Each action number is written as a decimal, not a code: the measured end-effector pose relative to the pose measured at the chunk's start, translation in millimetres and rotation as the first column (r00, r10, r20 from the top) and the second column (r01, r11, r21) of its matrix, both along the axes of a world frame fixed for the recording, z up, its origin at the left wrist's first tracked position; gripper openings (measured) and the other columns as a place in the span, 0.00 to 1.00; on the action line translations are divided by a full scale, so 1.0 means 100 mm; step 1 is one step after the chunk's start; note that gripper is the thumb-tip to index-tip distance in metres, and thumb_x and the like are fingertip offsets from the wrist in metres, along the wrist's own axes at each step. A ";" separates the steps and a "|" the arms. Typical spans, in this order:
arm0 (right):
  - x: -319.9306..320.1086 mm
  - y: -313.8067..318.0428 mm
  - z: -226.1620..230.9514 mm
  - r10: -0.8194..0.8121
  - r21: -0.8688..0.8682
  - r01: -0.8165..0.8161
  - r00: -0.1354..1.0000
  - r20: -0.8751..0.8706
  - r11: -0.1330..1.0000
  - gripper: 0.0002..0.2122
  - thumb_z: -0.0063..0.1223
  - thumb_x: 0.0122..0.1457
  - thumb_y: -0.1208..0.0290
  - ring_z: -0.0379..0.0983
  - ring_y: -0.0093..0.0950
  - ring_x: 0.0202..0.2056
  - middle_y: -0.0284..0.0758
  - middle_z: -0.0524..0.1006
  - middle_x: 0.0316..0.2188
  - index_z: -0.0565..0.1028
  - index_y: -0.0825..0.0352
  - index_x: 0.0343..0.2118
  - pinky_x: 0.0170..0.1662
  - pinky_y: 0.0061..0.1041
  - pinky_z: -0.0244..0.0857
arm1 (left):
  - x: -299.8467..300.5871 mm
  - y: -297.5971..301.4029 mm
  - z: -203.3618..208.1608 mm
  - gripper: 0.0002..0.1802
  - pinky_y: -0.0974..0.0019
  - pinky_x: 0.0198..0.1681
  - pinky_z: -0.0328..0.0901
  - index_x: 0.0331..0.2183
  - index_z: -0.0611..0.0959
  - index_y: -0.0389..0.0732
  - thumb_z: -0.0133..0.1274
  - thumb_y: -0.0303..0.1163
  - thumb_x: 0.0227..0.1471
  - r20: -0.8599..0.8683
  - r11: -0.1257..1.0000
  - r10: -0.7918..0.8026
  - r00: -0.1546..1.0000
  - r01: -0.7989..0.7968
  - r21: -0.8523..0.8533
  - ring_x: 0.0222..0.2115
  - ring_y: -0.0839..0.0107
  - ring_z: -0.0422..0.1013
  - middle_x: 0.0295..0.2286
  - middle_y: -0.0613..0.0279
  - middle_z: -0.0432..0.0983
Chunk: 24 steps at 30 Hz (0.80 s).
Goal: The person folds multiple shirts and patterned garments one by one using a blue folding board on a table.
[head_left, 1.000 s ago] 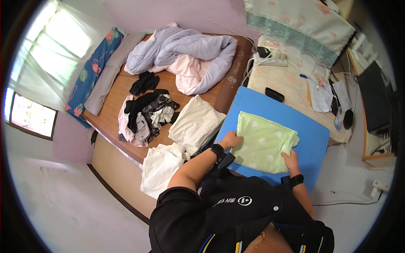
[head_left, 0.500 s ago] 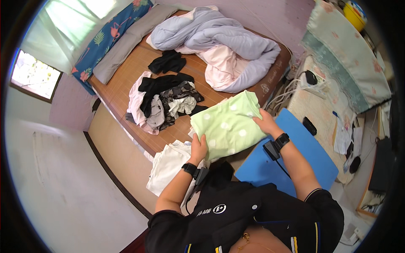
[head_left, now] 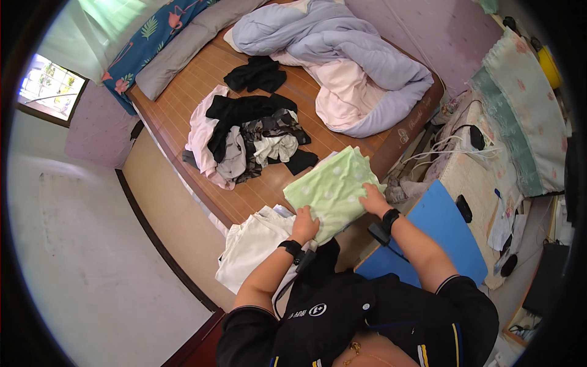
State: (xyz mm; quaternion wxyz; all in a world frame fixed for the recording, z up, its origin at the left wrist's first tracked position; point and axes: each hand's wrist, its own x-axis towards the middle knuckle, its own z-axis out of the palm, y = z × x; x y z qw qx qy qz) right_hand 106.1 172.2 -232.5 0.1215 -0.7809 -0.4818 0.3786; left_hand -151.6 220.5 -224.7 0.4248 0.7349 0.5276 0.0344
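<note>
A folded light-green cloth with white dots lies at the near edge of the bed. My left hand rests on its near left corner, fingers apart on the fabric. On the right side of the cloth, my right hand presses down with spread fingers. Both hands look open, with the fabric beneath them. Left of the green cloth sits a stack of folded white clothes, partly behind my left forearm. Farther back is a loose heap of clothes, with a pink garment, a black one and a camouflage-patterned one.
A black garment lies apart on the brown bed mat. A rumpled grey-and-pink quilt covers the far right of the bed. To my right is a blue board, beside a side table with cables and small black items.
The green cloth has come down onto the bed edge and lies flatter. My hands have shifted from holding its sides to lying on top. The view has moved slightly.
</note>
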 end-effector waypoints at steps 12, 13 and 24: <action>-0.26 0.46 -0.16 0.129 -0.265 -0.164 0.981 -0.147 0.950 0.18 0.44 0.51 0.67 0.64 0.39 0.40 0.46 0.67 0.40 0.64 0.71 0.44 0.42 0.33 0.61 | 0.02 0.99 -0.68 0.16 0.70 0.20 0.62 0.27 0.76 0.33 0.48 0.38 0.45 0.208 0.942 0.052 0.977 0.021 -0.334 0.16 0.74 0.67 0.17 0.60 0.71; -0.26 0.60 -0.09 0.050 -0.210 -0.088 0.983 -0.177 0.974 0.16 0.44 0.51 0.66 0.66 0.37 0.37 0.44 0.69 0.37 0.66 0.71 0.41 0.40 0.32 0.61 | 0.03 1.27 -0.68 0.14 0.70 0.22 0.63 0.26 0.76 0.33 0.47 0.37 0.45 0.213 0.955 0.151 0.965 -0.087 -0.283 0.18 0.74 0.68 0.18 0.59 0.72; -0.39 1.09 -0.13 -0.144 0.082 0.258 0.746 -0.651 0.963 0.07 0.44 0.53 0.75 0.69 0.19 0.28 0.33 0.72 0.26 0.69 0.72 0.33 0.31 0.17 0.62 | 0.07 3.01 -1.29 0.36 0.56 0.47 0.56 0.53 0.53 0.48 0.47 0.31 0.41 -0.087 0.913 0.395 0.915 -0.401 -0.071 0.45 0.44 0.58 0.49 0.36 0.46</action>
